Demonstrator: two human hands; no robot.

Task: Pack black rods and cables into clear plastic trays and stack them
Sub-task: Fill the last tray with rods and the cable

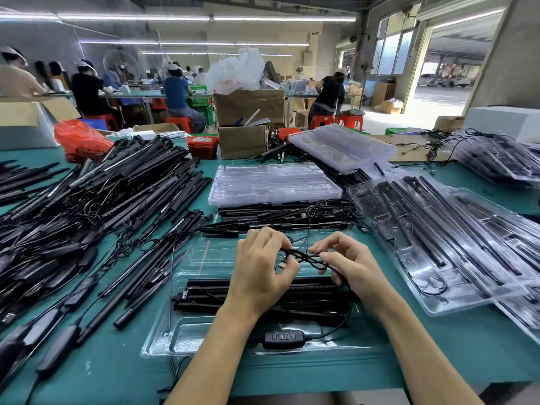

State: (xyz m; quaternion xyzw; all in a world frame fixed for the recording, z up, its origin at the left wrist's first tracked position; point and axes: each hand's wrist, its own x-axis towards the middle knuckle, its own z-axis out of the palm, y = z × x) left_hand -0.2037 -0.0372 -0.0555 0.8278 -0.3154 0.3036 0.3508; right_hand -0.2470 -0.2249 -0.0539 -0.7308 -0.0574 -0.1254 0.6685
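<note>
Clear moulded plastic, the open tray [163,343] lies on the green surface [117,372] directly below the head camera, with black rods [204,290] already seated across its middle and a black oblong inline controller with buttons [283,337] resting in its near compartment. Above the tray, both hands are at work on one thin black cable [306,258]: the left hand [260,273] pinches a loop of it between thumb and curled fingers, and the right hand [347,264] pinches the adjoining strand, fingers bent around it. The step in hand looks like coiling the loose cable into a small bundle, so this tray seems partly packed. The next move probably calls for tightening the loops and tucking the bundle into a free pocket of the tray without dragging the controller out. To the left lies a large heap of loose black rods and cables [96,200]; beyond the hands a stack of empty clear trays [271,182]; to the right, filled clear trays [438,238] overlap one another.
</note>
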